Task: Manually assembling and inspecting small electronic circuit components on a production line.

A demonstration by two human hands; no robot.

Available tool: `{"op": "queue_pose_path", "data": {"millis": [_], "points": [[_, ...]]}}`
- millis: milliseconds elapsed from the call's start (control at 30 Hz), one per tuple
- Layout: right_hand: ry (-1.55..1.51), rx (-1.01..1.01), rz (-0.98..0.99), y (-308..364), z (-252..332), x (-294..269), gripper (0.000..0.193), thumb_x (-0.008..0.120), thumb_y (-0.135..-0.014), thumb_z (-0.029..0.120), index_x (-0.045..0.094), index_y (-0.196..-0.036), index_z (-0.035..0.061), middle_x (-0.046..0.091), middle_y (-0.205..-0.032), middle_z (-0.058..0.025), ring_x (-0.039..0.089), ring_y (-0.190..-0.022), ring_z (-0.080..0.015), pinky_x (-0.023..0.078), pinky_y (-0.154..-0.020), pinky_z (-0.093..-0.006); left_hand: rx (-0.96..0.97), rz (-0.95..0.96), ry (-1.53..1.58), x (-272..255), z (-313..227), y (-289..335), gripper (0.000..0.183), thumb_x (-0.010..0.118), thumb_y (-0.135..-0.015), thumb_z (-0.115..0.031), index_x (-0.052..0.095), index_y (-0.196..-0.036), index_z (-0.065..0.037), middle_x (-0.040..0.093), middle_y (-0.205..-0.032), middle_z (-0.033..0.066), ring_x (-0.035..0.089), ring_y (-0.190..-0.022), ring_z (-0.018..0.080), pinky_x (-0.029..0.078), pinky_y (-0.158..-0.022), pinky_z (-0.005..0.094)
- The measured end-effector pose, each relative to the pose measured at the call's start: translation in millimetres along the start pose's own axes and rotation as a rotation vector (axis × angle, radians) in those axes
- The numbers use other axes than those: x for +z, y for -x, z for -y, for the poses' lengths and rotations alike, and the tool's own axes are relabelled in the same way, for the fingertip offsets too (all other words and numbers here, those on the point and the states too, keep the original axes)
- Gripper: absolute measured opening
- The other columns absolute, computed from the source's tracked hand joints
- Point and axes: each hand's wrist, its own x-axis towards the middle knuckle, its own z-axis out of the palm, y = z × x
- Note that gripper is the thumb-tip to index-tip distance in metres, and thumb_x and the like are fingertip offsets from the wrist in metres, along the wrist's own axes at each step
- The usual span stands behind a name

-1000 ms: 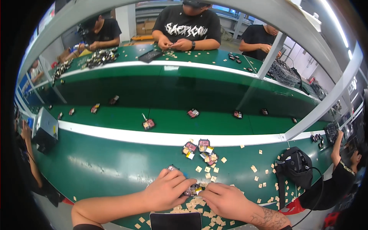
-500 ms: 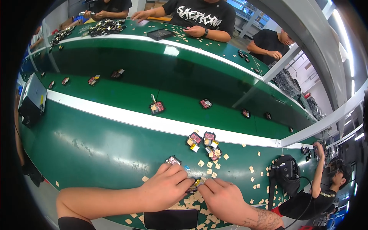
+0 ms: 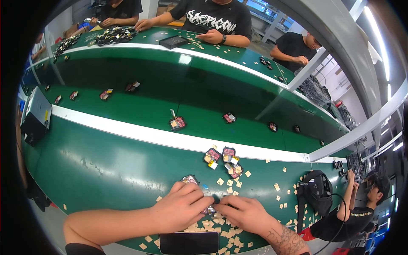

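Note:
Near the table's front edge, my left hand (image 3: 180, 207) is closed with its fingertips round a small electronic unit (image 3: 209, 209), a circuit board in a dark casing. From the other side my right hand (image 3: 245, 215) pinches in at the unit's right edge. The fingers cover most of it, so its details are hidden. Just beyond my left knuckles lies a similar unit (image 3: 190, 179) with a reddish board. Tan square pieces (image 3: 208, 224) are scattered below and around both hands. A black phone-like slab (image 3: 189, 243) lies at the front edge between my forearms.
Three units, one of them the left unit (image 3: 212, 157), sit against the white rail (image 3: 127, 130). Past it, a green belt (image 3: 199, 112) carries spaced units. A black bag (image 3: 316, 193) stands right, a grey box (image 3: 36, 112) left. Co-workers sit across and at right.
My right fingertips have come closer to my left ones, and the yellow and silver piece between them is now hidden. Units on the belt have shifted slightly right. The right-hand co-worker's arms have moved.

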Motion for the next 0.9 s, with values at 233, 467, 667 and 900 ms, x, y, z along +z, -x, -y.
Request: {"op": "queue_pose_path", "data": {"millis": [233, 467, 667, 900], "points": [[-0.567, 0.277, -0.045, 1.1, 0.8, 10.8, 0.030, 0.077, -0.092, 0.002, 0.071, -0.121, 0.0055, 0.071, -0.099, -0.0109, 0.075, -0.086, -0.0264, 0.063, -0.073, -0.0352, 0.144, 0.006, -0.112, 4.4, 6.0, 3.3, 0.028, 0.080, -0.089, -0.022, 0.073, -0.116, -0.020, 0.061, -0.108, 0.0019, 0.056, -0.115, 0.0243, 0.041, -0.096, 0.0446], [-0.627, 0.288, 0.065, 2.7, -5.3, -1.6, 0.036, 0.076, -0.092, 0.001, 0.068, -0.127, 0.0067, 0.072, -0.103, -0.0129, 0.076, -0.088, -0.0300, 0.062, -0.074, -0.0390, 0.164, 0.017, -0.139, -0.2, -0.2, 1.0, 0.022, 0.070, -0.089, -0.018, 0.073, -0.111, -0.014, 0.061, -0.107, 0.0039, 0.057, -0.116, 0.0250, 0.042, -0.099, 0.0421], [-0.267, 0.195, 0.015, 0.4, 17.7, 5.9, 0.044, 0.076, -0.086, -0.002, 0.067, -0.128, 0.0055, 0.070, -0.103, -0.0141, 0.073, -0.086, -0.0353, 0.062, -0.076, -0.0413, 0.177, 0.021, -0.204, 0.4, -1.9, 3.7, 0.029, 0.068, -0.085, -0.014, 0.071, -0.113, -0.010, 0.062, -0.109, 0.0049, 0.057, -0.116, 0.0262, 0.043, -0.097, 0.0420], [-0.444, 0.319, -0.146, 6.8, 22.1, 25.7, 0.037, 0.077, -0.088, -0.004, 0.071, -0.124, 0.0028, 0.071, -0.103, -0.0122, 0.074, -0.080, -0.0260, 0.061, -0.070, -0.0358, 0.156, -0.042, -0.143, 3.4, -1.9, 4.3, 0.037, 0.068, -0.087, -0.014, 0.068, -0.124, -0.008, 0.062, -0.106, 0.0046, 0.058, -0.112, 0.0256, 0.043, -0.093, 0.0417]]}}
